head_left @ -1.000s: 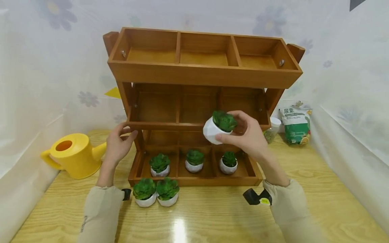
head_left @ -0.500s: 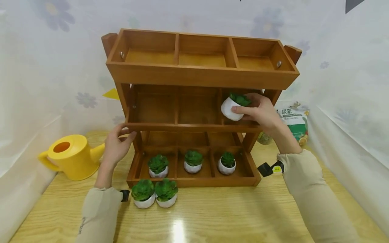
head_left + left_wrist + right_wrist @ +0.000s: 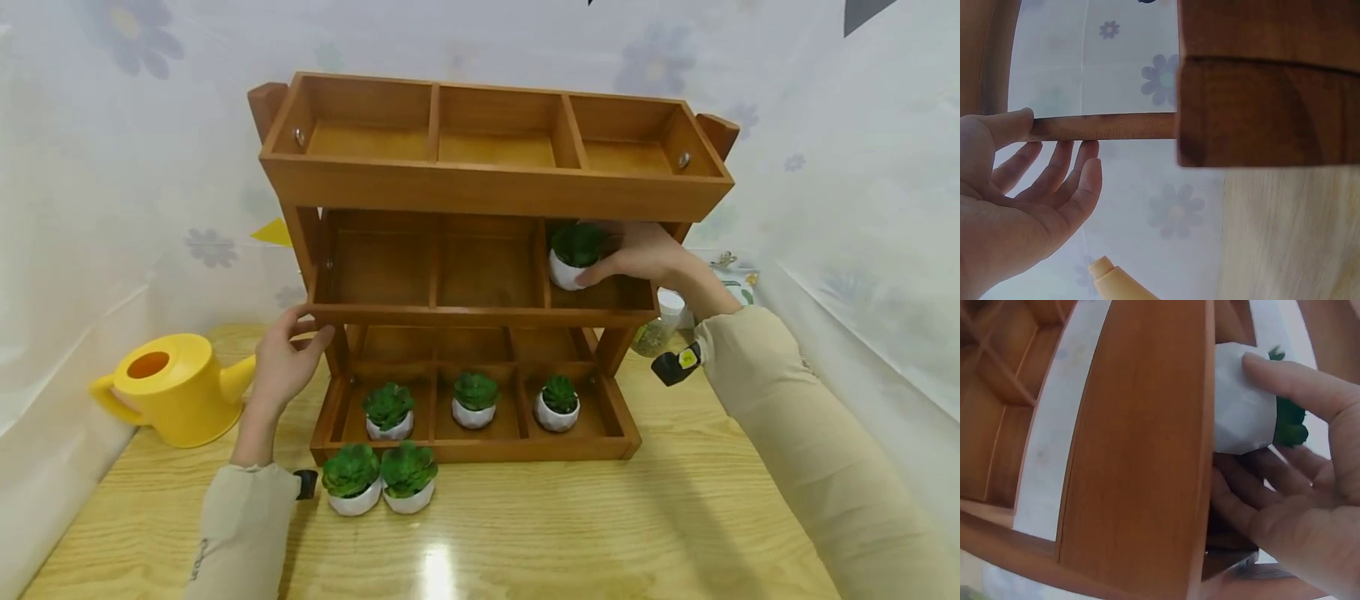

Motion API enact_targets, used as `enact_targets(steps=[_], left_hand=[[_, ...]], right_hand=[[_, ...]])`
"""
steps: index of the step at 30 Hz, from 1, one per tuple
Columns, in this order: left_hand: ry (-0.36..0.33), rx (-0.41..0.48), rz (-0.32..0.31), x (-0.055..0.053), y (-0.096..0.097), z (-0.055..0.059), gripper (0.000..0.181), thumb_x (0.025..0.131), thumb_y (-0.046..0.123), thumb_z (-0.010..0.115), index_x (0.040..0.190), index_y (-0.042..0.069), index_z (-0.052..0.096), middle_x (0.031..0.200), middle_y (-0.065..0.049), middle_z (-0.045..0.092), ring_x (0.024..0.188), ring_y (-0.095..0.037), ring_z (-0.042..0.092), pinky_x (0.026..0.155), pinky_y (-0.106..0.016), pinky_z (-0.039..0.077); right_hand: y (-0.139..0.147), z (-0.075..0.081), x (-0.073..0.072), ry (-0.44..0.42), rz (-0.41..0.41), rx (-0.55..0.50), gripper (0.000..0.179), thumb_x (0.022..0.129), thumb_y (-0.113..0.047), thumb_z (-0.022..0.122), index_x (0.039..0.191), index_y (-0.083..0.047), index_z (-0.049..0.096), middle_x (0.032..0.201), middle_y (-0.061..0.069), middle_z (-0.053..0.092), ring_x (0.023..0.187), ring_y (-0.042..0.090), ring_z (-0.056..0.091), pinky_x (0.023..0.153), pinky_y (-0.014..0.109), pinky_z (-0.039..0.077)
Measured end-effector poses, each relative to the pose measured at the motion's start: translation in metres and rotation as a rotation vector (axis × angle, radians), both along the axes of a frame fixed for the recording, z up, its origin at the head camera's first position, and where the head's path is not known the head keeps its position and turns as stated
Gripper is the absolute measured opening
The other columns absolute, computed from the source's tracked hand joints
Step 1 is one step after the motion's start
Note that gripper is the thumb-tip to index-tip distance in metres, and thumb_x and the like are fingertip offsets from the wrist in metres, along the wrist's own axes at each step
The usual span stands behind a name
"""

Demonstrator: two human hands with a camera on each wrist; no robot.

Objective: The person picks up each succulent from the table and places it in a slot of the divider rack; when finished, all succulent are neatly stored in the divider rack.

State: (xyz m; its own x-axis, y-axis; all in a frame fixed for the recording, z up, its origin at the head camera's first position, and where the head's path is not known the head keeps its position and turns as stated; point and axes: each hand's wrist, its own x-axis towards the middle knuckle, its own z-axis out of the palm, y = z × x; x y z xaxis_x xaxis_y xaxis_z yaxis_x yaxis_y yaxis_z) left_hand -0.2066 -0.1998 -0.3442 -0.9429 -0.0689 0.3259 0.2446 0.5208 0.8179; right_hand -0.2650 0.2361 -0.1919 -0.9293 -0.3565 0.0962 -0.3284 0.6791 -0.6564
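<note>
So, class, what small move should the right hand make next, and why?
Perhaps gently settle the potted plant onto the floor: the right hand holds it within the middle tier's right compartment, while the left hand grips the shelf.

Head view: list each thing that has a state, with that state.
Brown wooden three-tier shelf: standing, left hand gripping it
White-potted green succulent: held by right hand
Three bottom-tier succulents: upright
Two tabletop succulents: upright
Yellow plastic watering can: upright
Clear white-lidded jar: closed
</note>
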Motion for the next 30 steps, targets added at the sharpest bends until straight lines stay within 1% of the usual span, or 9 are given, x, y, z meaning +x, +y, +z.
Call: enact_targets(steps=[5,8,14,17,20,23,25,27,30], left_hand=[[0.000,-0.005,-0.004,0.000,0.002,0.000,0.049,0.098,0.024,0.055,0.140,0.002,0.045,0.122,-0.031,0.056,0.106,-0.048,0.057,0.090,-0.059,0.047],[0.002,-0.008,-0.008,0.000,0.002,0.000,0.049,0.098,0.024,0.055,0.140,0.001,0.045,0.122,-0.031,0.056,0.107,-0.048,0.057,0.090,-0.058,0.047],[0.003,-0.005,0.007,0.000,0.000,0.000,0.047,0.098,0.024,0.055,0.138,0.002,0.046,0.122,-0.031,0.057,0.106,-0.048,0.057,0.090,-0.058,0.047],[-0.002,-0.005,0.010,0.001,-0.001,0.000,0.048,0.098,0.024,0.055,0.139,0.002,0.045,0.122,-0.031,0.056,0.106,-0.049,0.057,0.089,-0.059,0.047],[-0.003,-0.003,0.011,0.001,-0.001,-0.001,0.049,0.098,0.025,0.055,0.140,0.002,0.045,0.122,-0.031,0.056,0.106,-0.049,0.057,0.089,-0.059,0.047],[-0.004,0.002,0.011,0.001,-0.001,-0.001,0.048,0.098,0.025,0.055,0.140,0.002,0.045,0.122,-0.031,0.056,0.106,-0.048,0.057,0.089,-0.059,0.047],[-0.003,0.003,0.010,0.001,-0.001,-0.001,0.048,0.098,0.024,0.055,0.139,0.002,0.045,0.123,-0.030,0.056,0.107,-0.048,0.057,0.090,-0.059,0.047],[-0.003,0.005,0.007,0.000,0.000,0.000,0.048,0.098,0.024,0.055,0.140,0.002,0.045,0.123,-0.030,0.056,0.107,-0.048,0.057,0.090,-0.058,0.047],[-0.004,0.004,0.004,0.000,0.001,0.000,0.048,0.098,0.023,0.055,0.140,0.002,0.045,0.124,-0.030,0.055,0.108,-0.047,0.057,0.091,-0.058,0.047]], right_hand=[[0.004,-0.003,-0.004,-0.028,0.081,0.058,0.077,0.072,-0.005,0.083,0.138,-0.003,0.044,0.147,0.014,0.038,0.138,0.032,0.030,0.109,0.054,0.028],[0.008,-0.004,-0.004,-0.041,0.096,0.106,0.073,0.073,-0.004,0.082,0.137,-0.004,0.045,0.145,0.013,0.039,0.137,0.032,0.031,0.107,0.054,0.030],[0.010,0.002,0.005,-0.045,0.108,0.117,0.067,0.077,0.001,0.077,0.136,-0.001,0.046,0.141,0.018,0.042,0.130,0.038,0.040,0.099,0.055,0.041],[0.011,0.004,0.014,-0.039,0.097,0.160,0.061,0.080,0.000,0.074,0.135,-0.001,0.048,0.137,0.019,0.046,0.122,0.039,0.048,0.093,0.053,0.047],[0.011,0.004,0.027,0.031,0.077,0.240,0.056,0.082,-0.009,0.075,0.132,-0.003,0.051,0.131,0.018,0.052,0.116,0.036,0.054,0.090,0.051,0.049],[0.011,0.000,0.043,0.161,0.041,0.250,0.050,0.082,-0.014,0.076,0.127,-0.003,0.056,0.123,0.017,0.059,0.106,0.033,0.061,0.085,0.048,0.051],[0.011,-0.004,0.055,0.263,0.021,0.203,0.044,0.083,-0.015,0.075,0.123,-0.003,0.059,0.116,0.016,0.062,0.098,0.028,0.064,0.081,0.039,0.053],[0.010,-0.009,0.067,0.342,0.018,0.112,0.039,0.084,-0.012,0.074,0.120,-0.004,0.062,0.111,0.014,0.064,0.092,0.019,0.065,0.076,0.028,0.053],[0.002,-0.017,0.081,0.413,0.074,-0.041,0.033,0.084,-0.004,0.072,0.116,-0.001,0.063,0.104,0.015,0.066,0.086,0.008,0.064,0.071,0.016,0.050]])
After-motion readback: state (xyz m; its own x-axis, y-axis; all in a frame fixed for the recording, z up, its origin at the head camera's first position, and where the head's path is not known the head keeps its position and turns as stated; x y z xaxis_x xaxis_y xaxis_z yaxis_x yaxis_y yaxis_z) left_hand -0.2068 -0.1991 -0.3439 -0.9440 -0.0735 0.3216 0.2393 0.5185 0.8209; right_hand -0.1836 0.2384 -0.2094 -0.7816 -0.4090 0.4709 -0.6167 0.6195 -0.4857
